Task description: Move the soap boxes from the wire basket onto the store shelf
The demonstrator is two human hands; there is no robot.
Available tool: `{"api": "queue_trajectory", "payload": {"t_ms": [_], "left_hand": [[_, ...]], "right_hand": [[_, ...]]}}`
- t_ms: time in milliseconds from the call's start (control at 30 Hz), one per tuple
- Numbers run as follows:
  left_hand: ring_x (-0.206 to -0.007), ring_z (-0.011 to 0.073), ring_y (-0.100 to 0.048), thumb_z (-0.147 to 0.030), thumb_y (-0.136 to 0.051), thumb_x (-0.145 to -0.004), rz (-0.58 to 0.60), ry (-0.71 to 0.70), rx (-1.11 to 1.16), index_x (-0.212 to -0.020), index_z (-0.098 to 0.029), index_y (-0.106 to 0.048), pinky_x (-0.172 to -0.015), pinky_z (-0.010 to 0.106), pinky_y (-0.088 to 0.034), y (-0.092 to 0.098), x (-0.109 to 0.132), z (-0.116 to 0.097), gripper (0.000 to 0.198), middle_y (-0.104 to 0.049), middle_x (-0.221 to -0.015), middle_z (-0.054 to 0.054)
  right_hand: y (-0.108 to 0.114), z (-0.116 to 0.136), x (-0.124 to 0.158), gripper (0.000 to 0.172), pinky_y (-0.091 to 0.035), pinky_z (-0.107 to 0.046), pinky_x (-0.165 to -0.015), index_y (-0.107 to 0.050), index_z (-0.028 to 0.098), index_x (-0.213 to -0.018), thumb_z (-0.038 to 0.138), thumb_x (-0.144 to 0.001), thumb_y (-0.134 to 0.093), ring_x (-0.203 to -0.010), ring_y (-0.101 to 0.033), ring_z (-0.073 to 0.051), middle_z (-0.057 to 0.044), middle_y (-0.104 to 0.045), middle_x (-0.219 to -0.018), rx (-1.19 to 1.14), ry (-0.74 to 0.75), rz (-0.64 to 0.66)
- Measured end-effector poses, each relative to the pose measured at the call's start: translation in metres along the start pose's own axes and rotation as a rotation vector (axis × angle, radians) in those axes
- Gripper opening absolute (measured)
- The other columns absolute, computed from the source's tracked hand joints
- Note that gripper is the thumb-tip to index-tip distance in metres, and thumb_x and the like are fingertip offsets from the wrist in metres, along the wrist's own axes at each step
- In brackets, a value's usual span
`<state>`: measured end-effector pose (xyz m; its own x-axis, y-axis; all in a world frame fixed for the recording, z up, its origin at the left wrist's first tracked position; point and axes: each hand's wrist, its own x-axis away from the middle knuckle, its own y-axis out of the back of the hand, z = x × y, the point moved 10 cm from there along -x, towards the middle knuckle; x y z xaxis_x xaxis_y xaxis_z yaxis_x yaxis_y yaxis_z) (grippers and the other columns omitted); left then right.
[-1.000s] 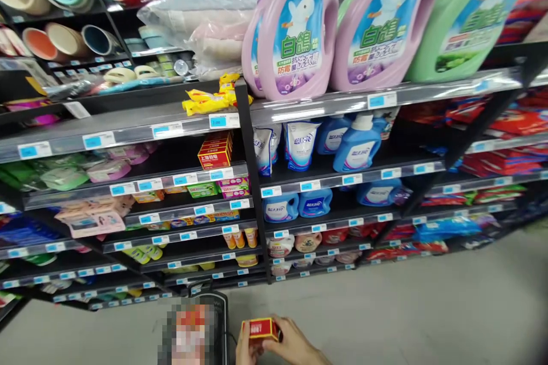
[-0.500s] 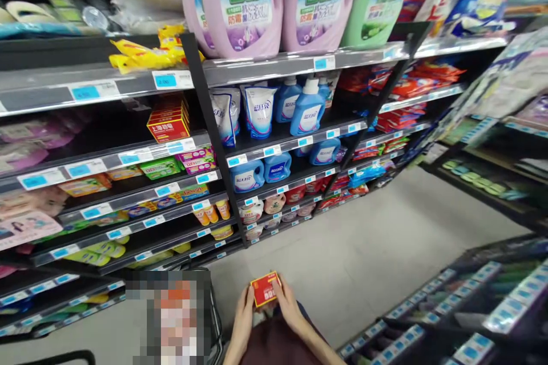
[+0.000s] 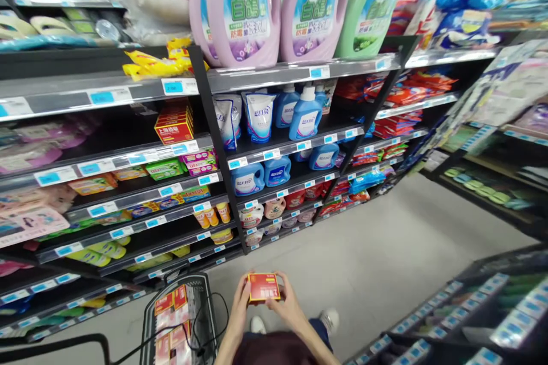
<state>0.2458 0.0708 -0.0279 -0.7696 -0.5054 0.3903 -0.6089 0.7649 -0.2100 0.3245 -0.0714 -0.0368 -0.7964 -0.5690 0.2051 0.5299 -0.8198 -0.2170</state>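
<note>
In front of my body I hold a small red soap box [image 3: 263, 287] with yellow edges, its printed face turned up. My left hand [image 3: 240, 299] grips its left end. At its right end and lower edge are the fingers of my right hand [image 3: 286, 301]. To the left of my hands stands a dark shopping basket [image 3: 209, 311], with several red-and-white packs [image 3: 171, 345] lying in it. Similar red boxes [image 3: 174, 125] are stacked on the shelf ahead.
Shelves [image 3: 278, 145] ahead carry blue detergent bottles [image 3: 306, 117] and pouches [image 3: 260, 117]. Large purple jugs [image 3: 244, 11] stand on top. A black bar [image 3: 64, 345] and thin cables cross near the basket. Grey floor [image 3: 363, 251] runs right, between shelf rows.
The soap box has turned from a tilt to nearly level, and my right hand has shifted along its edge. My view has moved slightly, bringing my shoes into sight.
</note>
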Motion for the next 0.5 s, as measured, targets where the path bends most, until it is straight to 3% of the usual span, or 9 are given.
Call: {"api": "queue_trajectory", "payload": {"t_ms": [100, 200, 333, 500], "left_hand": [[-0.121, 0.0340, -0.062, -0.066, -0.078, -0.071, 0.003, -0.044, 0.113, -0.122, -0.021, -0.070, -0.085, 0.033, -0.054, -0.011, 0.004, -0.004, 0.069, -0.064, -0.137, 0.014], [-0.124, 0.0358, -0.060, -0.061, -0.084, -0.066, -0.003, -0.076, 0.258, -0.121, -0.022, -0.071, -0.091, 0.035, -0.052, -0.030, 0.009, 0.000, 0.068, -0.064, -0.137, 0.014], [-0.120, 0.0362, -0.060, -0.061, -0.087, -0.060, -0.028, -0.133, 0.302, -0.127, -0.022, -0.068, -0.086, 0.035, -0.051, -0.050, 0.016, 0.010, 0.079, -0.063, -0.137, 0.016], [-0.086, 0.0278, -0.065, -0.061, -0.088, -0.058, 0.147, -0.141, 0.182, -0.126, -0.020, -0.068, -0.063, 0.029, -0.046, -0.080, 0.022, 0.011, 0.082, -0.071, -0.116, 0.017]], "right_hand": [[0.008, 0.003, -0.003, 0.084, -0.056, -0.040, -0.074, -0.048, 0.023, -0.124, 0.050, -0.056, -0.089, -0.078, -0.072, -0.027, -0.008, -0.077, -0.092, 0.056, 0.044, 0.001], [0.026, 0.005, -0.002, 0.079, -0.057, -0.041, -0.073, -0.049, 0.024, -0.119, 0.038, -0.053, -0.090, -0.075, -0.073, -0.029, -0.007, -0.078, -0.087, 0.101, 0.077, -0.055], [0.059, 0.015, 0.008, 0.080, -0.059, -0.046, -0.079, -0.051, 0.024, -0.121, 0.045, -0.055, -0.090, -0.085, -0.075, -0.035, -0.011, -0.079, -0.095, 0.090, 0.103, -0.129], [0.081, 0.031, 0.030, 0.085, -0.060, -0.050, -0.085, -0.059, 0.024, -0.123, 0.061, -0.052, -0.091, -0.096, -0.074, -0.040, -0.016, -0.078, -0.104, 0.062, 0.133, -0.215]]}}
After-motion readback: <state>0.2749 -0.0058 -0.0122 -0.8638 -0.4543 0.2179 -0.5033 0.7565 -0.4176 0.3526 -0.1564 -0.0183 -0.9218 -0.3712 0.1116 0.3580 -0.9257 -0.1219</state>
